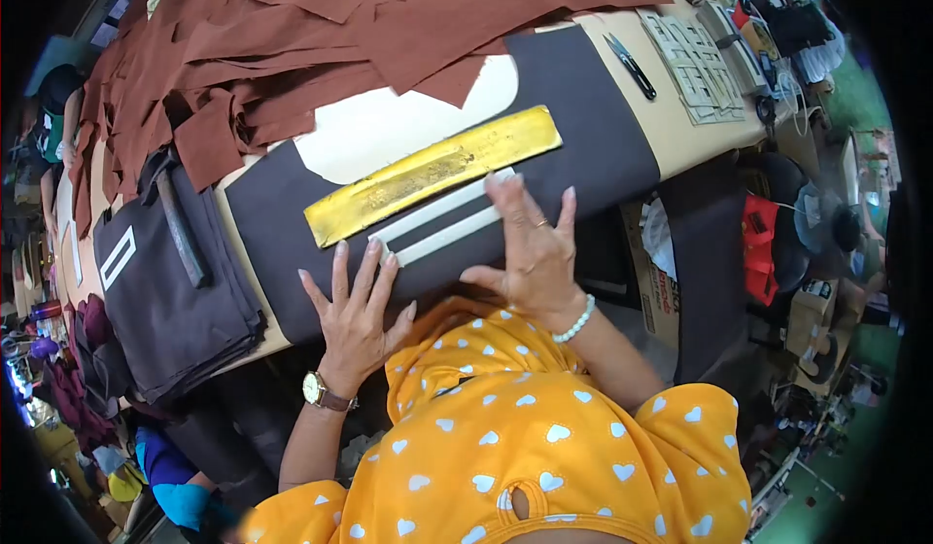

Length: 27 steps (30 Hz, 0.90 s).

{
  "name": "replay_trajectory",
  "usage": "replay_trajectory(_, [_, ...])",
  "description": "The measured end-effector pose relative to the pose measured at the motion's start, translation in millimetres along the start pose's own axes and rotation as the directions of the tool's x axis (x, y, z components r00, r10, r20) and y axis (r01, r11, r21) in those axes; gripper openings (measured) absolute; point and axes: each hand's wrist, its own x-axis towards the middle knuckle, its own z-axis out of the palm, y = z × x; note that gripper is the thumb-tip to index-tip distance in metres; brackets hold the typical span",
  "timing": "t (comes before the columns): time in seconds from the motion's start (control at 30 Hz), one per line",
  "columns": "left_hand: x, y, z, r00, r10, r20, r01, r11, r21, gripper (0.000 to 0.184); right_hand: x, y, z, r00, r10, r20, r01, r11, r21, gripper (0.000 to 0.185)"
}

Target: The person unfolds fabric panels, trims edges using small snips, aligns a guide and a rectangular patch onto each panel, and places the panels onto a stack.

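A white rectangular frame point(452, 243) with a long slot lies on dark cloth point(607, 106) at the table's front edge. My left hand point(358, 315) is spread, its fingertips at the frame's left end. At the frame's right end rests my right hand point(530, 243), fingers apart, partly covering that end. Just behind the frame, and about parallel to it, is a long yellow bar point(437, 170) with a worn, stained middle. Part of a white sheet point(389, 126) shows behind the bar.
Brown cloth pieces point(282, 29) cover the back. At left, folded dark cloth point(180, 291) bears a hammer-like tool point(182, 228) and a small white frame point(119, 257). Snips point(632, 68) and pale slotted templates point(692, 68) lie at right. A person's arm point(70, 126) shows far left.
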Motion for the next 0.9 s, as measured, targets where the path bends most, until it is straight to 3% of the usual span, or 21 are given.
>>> replay_trajectory(0.13, [-4.1, 2.6, -3.4, 1.000, -0.017, -0.009, 0.017, 0.998, 0.058, 0.053, 0.0, 22.8, -9.3, 0.997, 0.061, -0.057, -0.067, 0.990, -0.121, 0.103])
replay_trajectory(0.27, [-7.7, 9.1, -18.0, 0.996, -0.075, -0.040, 0.077, 0.996, 0.041, 0.046, 10.9, 32.8, -21.8, 0.990, 0.129, -0.060, -0.136, 0.983, -0.126, 0.083])
replay_trajectory(0.3, [-5.1, 8.9, -22.2, 0.994, -0.089, -0.057, 0.091, 0.995, 0.038, 0.044, 20.0, 32.0, -25.7, 0.979, 0.161, -0.122, -0.169, 0.984, -0.059, 0.065])
replay_trajectory(0.4, [7.8, -2.8, -23.1, 0.950, -0.274, -0.151, 0.258, 0.959, -0.119, 0.042, 58.1, 35.2, -25.5, 0.957, -0.036, -0.288, 0.021, 0.998, -0.057, 0.055])
replay_trajectory(0.47, [20.2, -11.8, -12.0, 0.865, -0.429, -0.259, 0.432, 0.901, -0.050, 0.048, 81.0, 23.5, -31.0, 0.971, -0.222, -0.084, 0.227, 0.972, 0.060, 0.053])
replay_trajectory(0.53, [24.4, -23.1, 3.8, 0.753, -0.578, -0.314, 0.613, 0.790, 0.018, 0.053, 85.1, 25.1, -6.1, 0.954, -0.286, 0.086, 0.277, 0.955, 0.102, 0.058])
replay_trajectory(0.57, [23.9, -25.7, 9.2, 0.703, -0.654, -0.281, 0.685, 0.728, 0.018, 0.055, 87.4, 26.8, -1.8, 0.944, -0.322, 0.073, 0.313, 0.943, 0.118, 0.058])
replay_trajectory(0.7, [22.2, -26.7, 16.3, 0.687, -0.662, -0.298, 0.707, 0.705, 0.063, 0.053, 98.4, 27.8, -16.5, 0.903, -0.427, -0.041, 0.426, 0.882, 0.203, 0.054])
replay_trajectory(0.8, [19.0, -30.7, 16.2, 0.724, -0.627, -0.288, 0.674, 0.732, 0.101, 0.053, 101.8, 51.0, -32.1, 0.909, -0.329, -0.256, 0.355, 0.933, 0.061, 0.045])
replay_trajectory(0.87, [19.8, -30.0, 17.2, 0.681, -0.640, -0.356, 0.678, 0.735, -0.023, 0.052, 108.7, 81.9, -42.0, 0.873, -0.221, -0.435, 0.237, 0.971, -0.019, 0.039])
replay_trajectory(0.9, [19.8, -29.2, 17.8, 0.655, -0.648, -0.389, 0.676, 0.733, -0.083, 0.052, 105.1, 96.9, -50.2, 0.945, 0.033, -0.325, 0.027, 0.984, 0.178, 0.039])
